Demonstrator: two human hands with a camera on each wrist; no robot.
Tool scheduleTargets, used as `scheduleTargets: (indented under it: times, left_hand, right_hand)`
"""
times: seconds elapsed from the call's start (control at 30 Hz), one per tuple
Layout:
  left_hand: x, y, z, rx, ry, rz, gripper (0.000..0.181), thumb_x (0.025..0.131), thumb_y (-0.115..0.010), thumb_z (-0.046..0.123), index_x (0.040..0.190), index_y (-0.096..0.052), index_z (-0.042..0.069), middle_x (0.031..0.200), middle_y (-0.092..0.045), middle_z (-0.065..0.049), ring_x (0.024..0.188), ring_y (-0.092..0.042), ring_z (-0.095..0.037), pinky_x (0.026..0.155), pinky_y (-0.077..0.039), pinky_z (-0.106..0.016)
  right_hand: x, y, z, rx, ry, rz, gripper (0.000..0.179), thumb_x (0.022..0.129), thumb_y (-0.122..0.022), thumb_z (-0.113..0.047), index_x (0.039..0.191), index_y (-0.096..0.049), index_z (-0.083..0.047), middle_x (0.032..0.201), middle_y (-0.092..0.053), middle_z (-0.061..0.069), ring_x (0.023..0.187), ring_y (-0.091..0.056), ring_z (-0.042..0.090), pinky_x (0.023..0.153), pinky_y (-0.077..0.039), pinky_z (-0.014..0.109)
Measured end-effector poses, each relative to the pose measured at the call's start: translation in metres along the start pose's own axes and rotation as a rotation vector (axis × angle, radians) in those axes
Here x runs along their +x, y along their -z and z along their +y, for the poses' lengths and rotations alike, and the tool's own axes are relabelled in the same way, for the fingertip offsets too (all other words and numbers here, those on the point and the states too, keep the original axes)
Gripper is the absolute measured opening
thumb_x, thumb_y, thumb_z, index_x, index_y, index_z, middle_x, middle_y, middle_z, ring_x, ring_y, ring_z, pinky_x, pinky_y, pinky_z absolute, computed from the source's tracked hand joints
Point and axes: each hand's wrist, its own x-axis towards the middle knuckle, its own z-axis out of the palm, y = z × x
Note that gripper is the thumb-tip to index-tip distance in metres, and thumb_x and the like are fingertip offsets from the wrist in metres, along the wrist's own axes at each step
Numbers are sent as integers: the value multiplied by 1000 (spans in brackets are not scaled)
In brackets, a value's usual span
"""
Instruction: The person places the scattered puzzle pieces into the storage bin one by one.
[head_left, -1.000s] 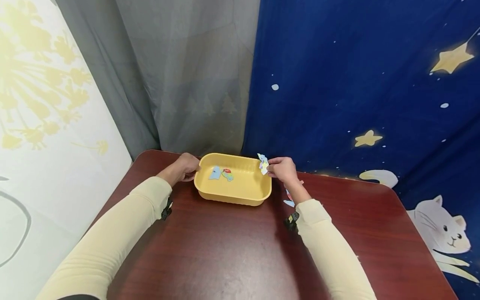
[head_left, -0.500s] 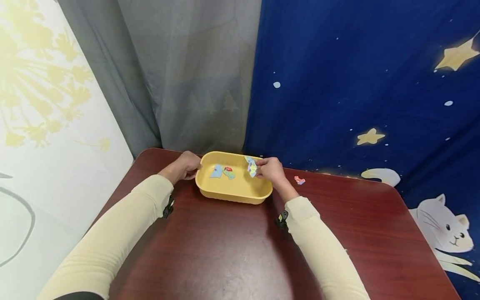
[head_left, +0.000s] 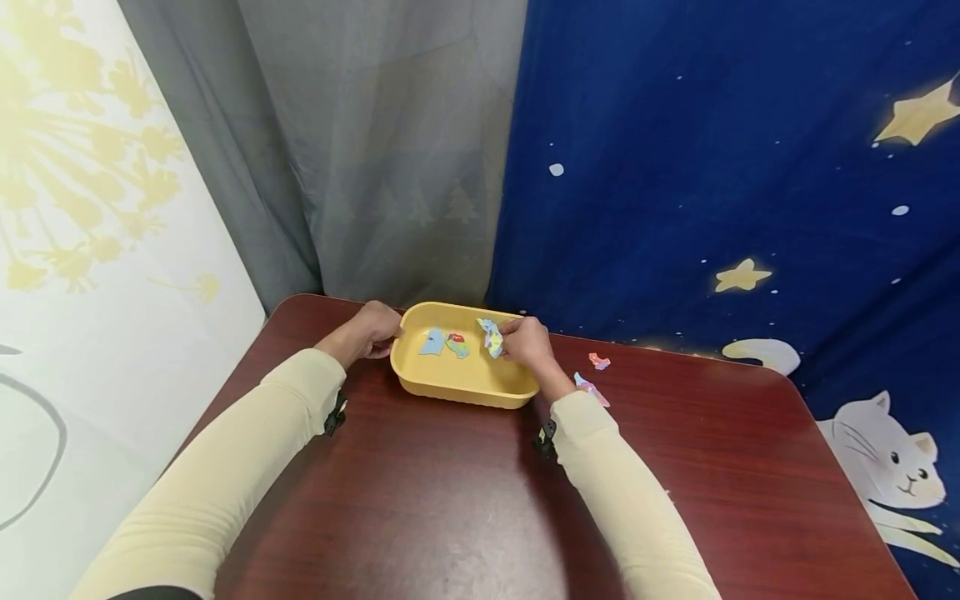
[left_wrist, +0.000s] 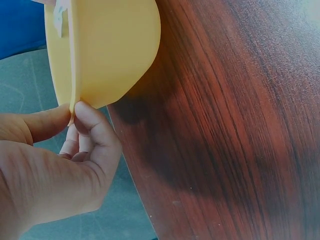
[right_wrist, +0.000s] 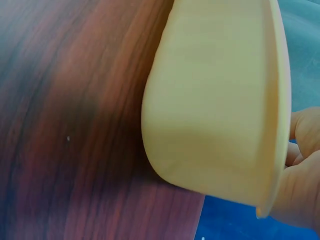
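Note:
A yellow plastic basin (head_left: 457, 393) stands near the back of the table. My left hand (head_left: 372, 328) pinches its left rim between thumb and fingers, as the left wrist view shows on the basin wall (left_wrist: 115, 50). Over the basin's right part, my right hand (head_left: 528, 340) holds a crumpled scrap of printed paper (head_left: 491, 337), blue, yellow and purple. Two flat scraps lie inside: a light blue one (head_left: 432, 342) and a red and green one (head_left: 457, 346). In the right wrist view the basin wall (right_wrist: 215, 100) hides most of my fingers.
Right of the basin, a small red scrap (head_left: 599, 361) and a blue and pink scrap (head_left: 591, 389) lie on the dark red wooden table (head_left: 450, 500). Grey and blue curtains (head_left: 645, 208) hang behind the table's back edge.
My right hand has moved left with the paper scrap, from the basin's right rim to over its inside. The scraps on the table came into sight. My left hand stays on the rim.

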Motion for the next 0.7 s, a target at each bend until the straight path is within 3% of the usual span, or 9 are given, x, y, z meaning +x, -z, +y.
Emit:
scheduleTargets:
  times: [0.3, 0.7]
  left_hand:
    - [3, 0, -2, -33, -25, -12, 19, 95, -49, 6, 108, -59, -3, 64, -55, -3, 49, -53, -9, 52, -51, -22]
    - [2, 0, -2, -20, -13, -6, 21, 96, -48, 7, 111, -59, -3, 70, -55, -4, 52, -53, -10, 54, -51, -21]
  right_hand:
    - [1, -15, 5, -79, 29, -22, 28, 76, -61, 8, 98, -74, 0, 79, -72, 10, 50, -57, 7, 45, -47, 17]
    - [2, -25, 8, -85, -5, 1, 20, 82, -62, 3, 95, -76, -4, 86, -72, 10, 51, -57, 6, 46, -48, 18]
